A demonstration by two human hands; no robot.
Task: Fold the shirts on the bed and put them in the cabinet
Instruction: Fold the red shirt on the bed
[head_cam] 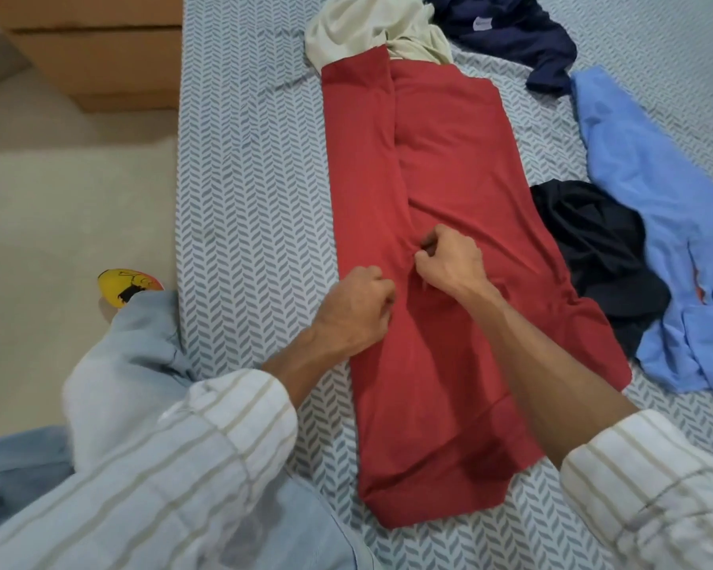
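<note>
Both hands' grip (404, 277) pinches the red shirt's (449, 178) middle fold.

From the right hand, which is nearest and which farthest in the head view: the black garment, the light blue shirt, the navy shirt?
Measured from the right hand:
1. Black garment, just to its right.
2. Light blue shirt, farther right.
3. Navy shirt, at the bed's far end.

matt red cloth shirt (449, 191) (soft-looking), patterned cloth sheet (256, 178)
</note>
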